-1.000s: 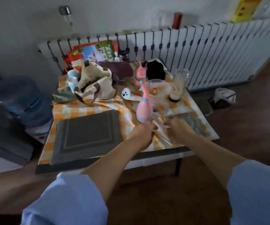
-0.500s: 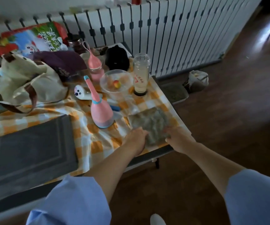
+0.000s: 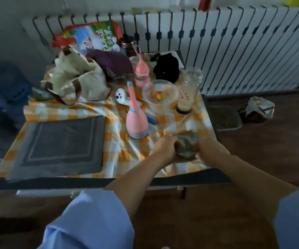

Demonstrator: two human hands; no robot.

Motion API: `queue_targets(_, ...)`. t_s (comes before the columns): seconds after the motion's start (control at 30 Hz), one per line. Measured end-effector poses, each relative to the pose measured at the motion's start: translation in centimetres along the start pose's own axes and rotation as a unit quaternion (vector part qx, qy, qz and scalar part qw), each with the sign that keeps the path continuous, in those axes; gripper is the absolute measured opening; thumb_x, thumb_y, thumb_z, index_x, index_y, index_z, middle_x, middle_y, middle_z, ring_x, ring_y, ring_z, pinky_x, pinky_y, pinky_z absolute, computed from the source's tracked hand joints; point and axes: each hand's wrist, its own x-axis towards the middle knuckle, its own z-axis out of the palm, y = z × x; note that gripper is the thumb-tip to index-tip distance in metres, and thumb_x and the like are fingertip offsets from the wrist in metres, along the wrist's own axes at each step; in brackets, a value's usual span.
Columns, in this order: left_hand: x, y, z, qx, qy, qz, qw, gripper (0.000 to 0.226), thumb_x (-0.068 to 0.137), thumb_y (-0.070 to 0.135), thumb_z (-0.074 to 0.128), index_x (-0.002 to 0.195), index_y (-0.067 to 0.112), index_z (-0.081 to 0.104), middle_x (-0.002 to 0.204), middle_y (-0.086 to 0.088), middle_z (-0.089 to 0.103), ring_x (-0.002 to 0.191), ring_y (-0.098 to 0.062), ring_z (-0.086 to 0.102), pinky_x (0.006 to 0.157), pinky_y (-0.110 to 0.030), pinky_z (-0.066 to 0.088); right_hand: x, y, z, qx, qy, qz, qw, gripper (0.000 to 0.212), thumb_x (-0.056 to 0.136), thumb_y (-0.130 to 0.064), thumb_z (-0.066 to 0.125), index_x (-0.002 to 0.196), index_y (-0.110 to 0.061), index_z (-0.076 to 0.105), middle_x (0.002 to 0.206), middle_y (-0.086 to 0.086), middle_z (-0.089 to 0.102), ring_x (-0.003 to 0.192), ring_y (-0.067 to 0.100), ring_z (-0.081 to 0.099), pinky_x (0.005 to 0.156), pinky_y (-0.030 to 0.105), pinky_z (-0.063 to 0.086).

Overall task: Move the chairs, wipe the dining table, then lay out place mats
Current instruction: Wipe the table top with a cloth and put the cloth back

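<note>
Guessing we're mid-job: one grey place mat (image 3: 60, 144) sits near-left on the table (image 3: 37, 184), and at near-right the left hand (image 3: 165, 147) grips one side of a bunched cloth (image 3: 187, 141), right hand (image 3: 210, 150) the other, so wiping's probably underway, more mats to go.

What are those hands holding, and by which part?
A crumpled grey-green cloth: the left hand grips its left side, the right hand its right side.

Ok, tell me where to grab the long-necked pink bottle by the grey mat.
Probably take the pink bottle by its slim neck, from above and the near side: it stands upright, and the glass bowl crowds its far right.
</note>
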Motion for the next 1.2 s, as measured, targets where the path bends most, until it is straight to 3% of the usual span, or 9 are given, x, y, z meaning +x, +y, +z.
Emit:
queue_targets(0.07,-1.6,0.4,-2.6,-0.041,-0.005,-0.001,0.999,0.021,0.086,0.009,0.055,0.103,0.009,0.068,0.109,-0.009,0.064,0.098,-0.019,0.057,0.083,-0.029,0.046,-1.5,-1.4,-2.3,-0.014,-0.025,-0.012,1.000,0.022,0.091,-0.013,0.056,0.070,-0.015,0.052,0.073,0.000,0.050,0.082,0.023,0.053,0.070,0.026,0.038)
queue_targets(0.17,-4.8,0.1,-5.9,-0.145,-0.008,-0.038,0.989,0.021,0.088,0.007,0.055,0.105,0.013,0.066,0.111,-0.006,0.064,0.103,-0.020,0.061,0.091,-0.032,0.051,-4.4,-5.5,-5.9,-0.082,-0.048,-0.022,0.995,0.032,0.087,-0.008,0.059,0.059,-0.015,0.043,0.060,0.001,0.037,0.059,0.018,0.042,0.058,0.026,0.033)
queue_targets(0.3,-11.1,-3.9,-11.3,-0.081,0.073,-0.062,0.992,0.020,0.084,0.004,0.059,0.103,0.009,0.063,0.106,-0.006,0.060,0.091,-0.016,0.061,0.074,-0.022,0.053,-7.2,-14.4,-9.4,-0.120,0.010,-0.075,0.990,0.009,0.088,-0.011,0.056,0.086,-0.011,0.065,0.065,-0.001,0.047,0.066,0.017,0.051,0.053,0.022,0.033)
queue_targets(0.37,-15.9,-7.1,-15.6,-0.075,0.125,-0.067,0.987,0.021,0.086,0.003,0.055,0.101,0.012,0.068,0.106,-0.005,0.065,0.090,-0.015,0.061,0.075,-0.023,0.051,-8.2,-21.0,-10.1,-0.164,0.032,-0.130,0.977,0.020,0.086,-0.011,0.056,0.100,-0.006,0.068,0.069,0.001,0.055,0.073,0.022,0.058,0.059,0.024,0.042)
queue_targets(0.47,-25.4,-14.4,-21.6,-0.046,0.209,-0.107,0.971,0.029,0.086,-0.002,0.049,0.098,0.014,0.071,0.102,-0.005,0.068,0.089,-0.018,0.062,0.071,-0.028,0.050,-10.9,-33.0,-9.9,-0.198,0.072,-0.233,0.949,0.021,0.085,-0.010,0.055,0.099,-0.007,0.070,0.066,0.002,0.053,0.065,0.021,0.055,0.062,0.030,0.047)
queue_targets(0.6,-41.1,-24.2,-27.5,-0.033,0.316,-0.196,0.928,0.034,0.078,-0.006,0.049,0.094,0.008,0.075,0.098,-0.009,0.071,0.088,-0.018,0.063,0.071,-0.022,0.045,-16.7,-50.7,-7.3,-0.183,0.142,-0.377,0.897,0.025,0.082,-0.011,0.056,0.102,-0.019,0.070,0.107,0.009,0.068,0.099,0.029,0.064,0.076,0.028,0.048)
queue_targets(0.77,-58.7,-33.9,-30.3,-0.037,0.437,-0.327,0.837,0.033,0.079,-0.005,0.050,0.092,0.011,0.076,0.098,-0.009,0.072,0.092,-0.022,0.064,0.061,-0.010,0.032,-25.8,-68.8,-2.1,-0.109,0.146,-0.513,0.839,0.019,0.085,-0.017,0.055,0.095,-0.020,0.070,0.108,0.009,0.069,0.098,0.032,0.064,0.070,0.030,0.045)
queue_targets(0.97,-70.7,-42.6,-31.3,-0.063,0.516,-0.417,0.746,0.028,0.077,-0.006,0.055,0.086,0.011,0.076,0.087,-0.006,0.068,0.079,-0.018,0.059,0.066,-0.024,0.047,-31.1,-82.7,2.8,-0.114,0.140,-0.621,0.763,0.026,0.088,-0.014,0.050,0.106,-0.019,0.068,0.110,0.011,0.068,0.097,0.032,0.064,0.080,0.036,0.054)
queue_targets(1.2,-74.5,-52.5,-33.9,-0.076,0.497,-0.494,0.709,0.026,0.081,-0.002,0.054,0.093,0.010,0.074,0.100,-0.008,0.068,0.088,-0.019,0.057,0.075,-0.027,0.050,-29.1,-96.5,7.2,-0.142,0.093,-0.673,0.720,0.027,0.089,-0.014,0.049,0.106,-0.021,0.068,0.107,0.009,0.069,0.095,0.029,0.064,0.073,0.030,0.048)
